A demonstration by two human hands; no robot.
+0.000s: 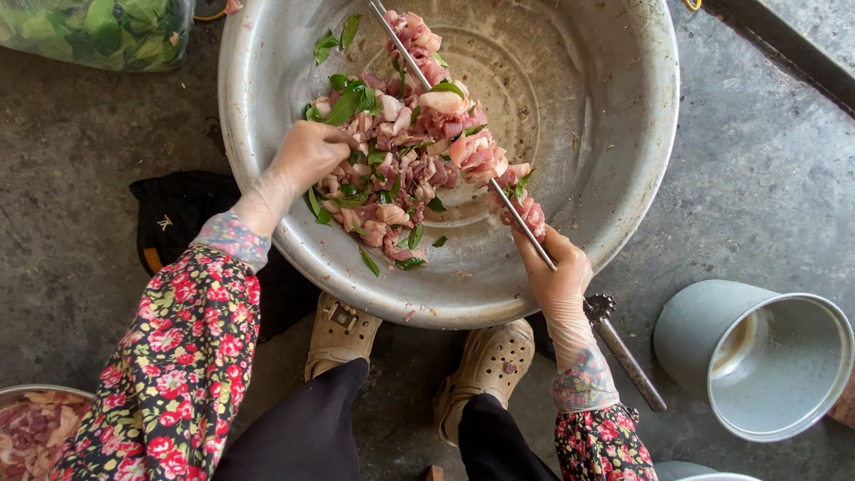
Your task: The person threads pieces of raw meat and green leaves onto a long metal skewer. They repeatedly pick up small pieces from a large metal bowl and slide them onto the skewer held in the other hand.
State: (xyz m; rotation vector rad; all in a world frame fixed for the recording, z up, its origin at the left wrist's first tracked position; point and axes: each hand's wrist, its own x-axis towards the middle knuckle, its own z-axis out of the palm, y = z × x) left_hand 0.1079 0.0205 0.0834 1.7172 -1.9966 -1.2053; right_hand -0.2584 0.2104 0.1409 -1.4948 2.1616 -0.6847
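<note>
Skewer work fills my view: a long, thin metal skewer [463,142] runs on a diagonal across a wide, round, dented aluminium basin [614,134], its tip pointing toward eleven o'clock at the basin's far rim and its thicker handle end [623,352] trailing toward five o'clock, past the near rim and over the grey concrete floor [766,178]. Chunks of raw pink meat are threaded along it in clumps.

My right hand [557,272], in a thin clear glove, is curled around the skewer just above the handle, fingers wrapped tight on the shaft. My left hand [307,156], gloved too, sits at nine o'clock of the heap of raw pink meat pieces mixed with green leaves [383,169] in the basin's middle, fingers bunched down into it; I think it pinches a piece, though the fingertips are hidden.

At four o'clock a grey metal bucket [766,361] lies tipped on its side. Beige clogs [490,361] show at six o'clock beneath the basin.
</note>
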